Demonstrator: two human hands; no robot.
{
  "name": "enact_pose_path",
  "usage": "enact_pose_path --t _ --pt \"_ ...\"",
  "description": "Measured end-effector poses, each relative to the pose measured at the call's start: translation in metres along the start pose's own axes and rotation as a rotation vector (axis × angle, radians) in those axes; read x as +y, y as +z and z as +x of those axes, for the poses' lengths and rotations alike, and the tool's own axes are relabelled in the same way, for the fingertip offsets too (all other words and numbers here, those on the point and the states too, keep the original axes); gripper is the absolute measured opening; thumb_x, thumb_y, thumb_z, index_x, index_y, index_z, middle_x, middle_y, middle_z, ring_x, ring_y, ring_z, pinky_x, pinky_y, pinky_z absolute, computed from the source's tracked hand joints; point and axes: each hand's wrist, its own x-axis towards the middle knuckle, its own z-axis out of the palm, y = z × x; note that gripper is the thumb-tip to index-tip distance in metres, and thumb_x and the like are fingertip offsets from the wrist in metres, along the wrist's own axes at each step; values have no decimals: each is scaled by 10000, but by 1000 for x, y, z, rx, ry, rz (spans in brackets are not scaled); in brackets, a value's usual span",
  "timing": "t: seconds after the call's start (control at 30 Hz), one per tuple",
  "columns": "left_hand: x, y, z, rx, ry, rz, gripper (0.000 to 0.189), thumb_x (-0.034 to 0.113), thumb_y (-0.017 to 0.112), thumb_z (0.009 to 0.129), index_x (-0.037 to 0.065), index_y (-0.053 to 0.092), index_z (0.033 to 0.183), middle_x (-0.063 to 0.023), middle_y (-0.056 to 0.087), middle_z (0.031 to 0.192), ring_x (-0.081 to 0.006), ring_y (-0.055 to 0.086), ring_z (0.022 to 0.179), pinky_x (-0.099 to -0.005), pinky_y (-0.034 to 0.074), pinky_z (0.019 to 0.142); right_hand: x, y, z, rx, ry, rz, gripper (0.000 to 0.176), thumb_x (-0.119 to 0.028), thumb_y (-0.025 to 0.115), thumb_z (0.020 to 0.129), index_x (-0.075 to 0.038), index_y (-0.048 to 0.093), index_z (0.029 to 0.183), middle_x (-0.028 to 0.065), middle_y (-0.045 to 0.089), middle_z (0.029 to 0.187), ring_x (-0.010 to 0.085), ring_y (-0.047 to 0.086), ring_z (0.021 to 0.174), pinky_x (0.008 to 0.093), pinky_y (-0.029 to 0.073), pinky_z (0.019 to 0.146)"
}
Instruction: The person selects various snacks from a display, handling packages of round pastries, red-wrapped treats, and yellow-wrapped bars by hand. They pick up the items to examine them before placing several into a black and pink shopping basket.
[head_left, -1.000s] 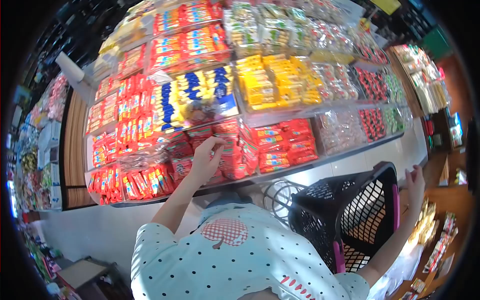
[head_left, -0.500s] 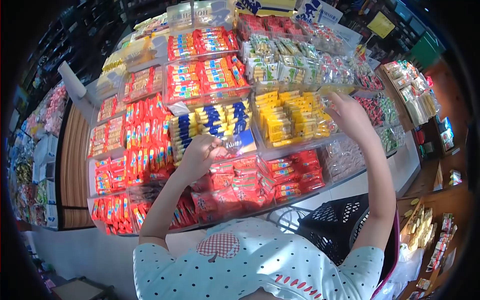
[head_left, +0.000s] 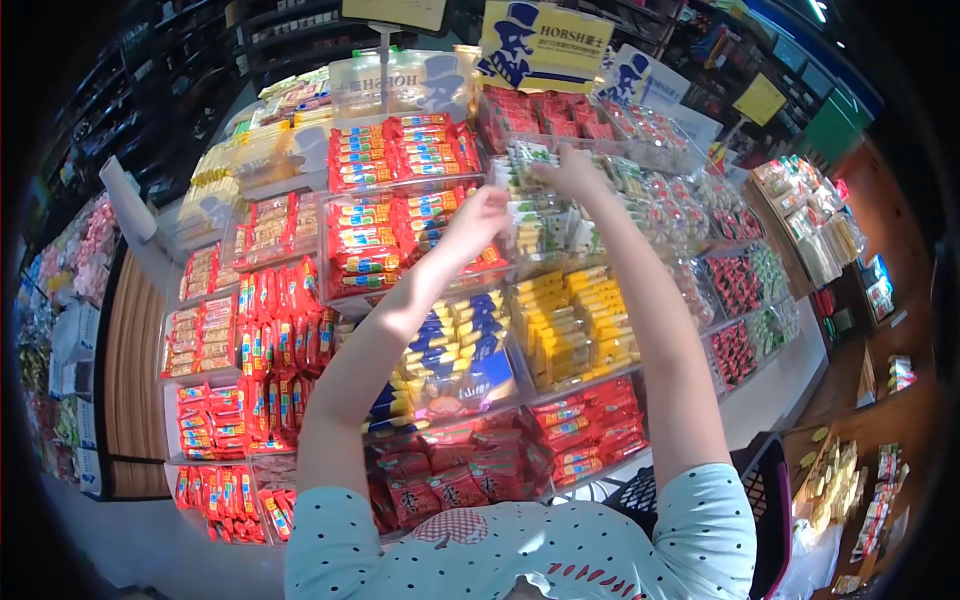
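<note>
Both hands reach far forward to a clear bin of green-and-white snack packets. My left hand is at the bin's left side, its fingers bent together against the packets' edge; what they hold, if anything, is hidden. My right hand is over the back of the same bin, with its fingers closed on a packet among the others. Nearer me are yellow-wrapped snack sticks and blue-and-yellow packets. Red snack packets lie to the left of my left hand.
Red bagged snacks fill the display's front edge. A yellow sign stands behind the bins. A black shopping basket is at my right side. A wooden shelf with packets stands farther right.
Both hands have moved forward, away from the blue-and-yellow and yellow packets, to the green-and-white packets. My body has leaned closer to the display.
</note>
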Motion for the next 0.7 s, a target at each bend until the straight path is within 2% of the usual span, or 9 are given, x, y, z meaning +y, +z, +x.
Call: enact_pose_path --t 0.07,0.17,0.3,0.43,0.47,0.5,0.57,0.63,0.7 --pt "-6 4 31 106 58 -9 373 25 575 775 -25 485 1133 -121 557 1098 -202 532 1033 -309 426 888 -10 17 18 -32 127 72 842 -518 697 651 -8 401 1253 252 568 1115 347 552 1064 410 445 892" --pt "0 11 48 183 -12 -86 383 -6 546 746 -27 479 1122 -129 556 1083 -196 544 986 -294 441 837 -17 44 33 -78 223 -2 841 -467 706 653 -15 365 1276 249 539 1162 344 540 1085 422 446 896" --pt "-27 8 61 236 -101 -191 338 11 555 758 -2 491 1090 -112 563 1046 -156 552 909 -269 445 770 -25 57 30 54 309 23 690 -322 682 668 -18 370 1203 257 517 1148 397 535 1059 445 453 878" --pt "-18 -6 34 319 -111 -275 319 22 566 767 9 490 1077 -104 568 1025 -151 553 892 -276 445 765 -13 52 25 204 206 204 604 -257 693 648 7 421 1118 256 543 1074 400 552 1009 455 466 820" --pt "-14 -10 25 324 -92 -293 363 62 560 795 16 464 1142 -119 563 1063 -170 553 939 -303 440 824 -12 51 21 340 121 179 567 -253 692 661 18 443 1093 242 573 988 388 572 941 457 464 788" --pt "-13 -13 16 329 -95 -283 363 62 560 795 16 464 1142 -119 563 1063 -170 553 939 -303 440 824 -16 50 14 336 120 191 567 -253 692 661 18 443 1093 242 573 988 388 572 941 457 464 788" --pt "-11 -18 0 259 -43 -560 416 124 559 831 31 422 1212 -130 550 1116 -195 549 989 -332 422 885 -23 40 -5 417 -127 294 537 -243 686 682 25 453 1085 231 584 919 378 576 885 450 459 781" --pt "-8 -16 -16 202 -47 -650 449 205 536 872 37 382 1259 -147 524 1174 -221 521 1067 -350 395 929 -57 19 -49 330 -249 310 554 -234 678 689 42 459 1116 240 565 973 365 568 902 436 449 800" --pt "-8 -9 -28 144 -58 -896 453 238 527 878 45 380 1260 -100 512 1185 -201 505 1081 -351 368 935 -74 29 -82 352 -367 306 608 -222 651 694 52 419 1184 243 551 981 385 558 893 450 454 776"
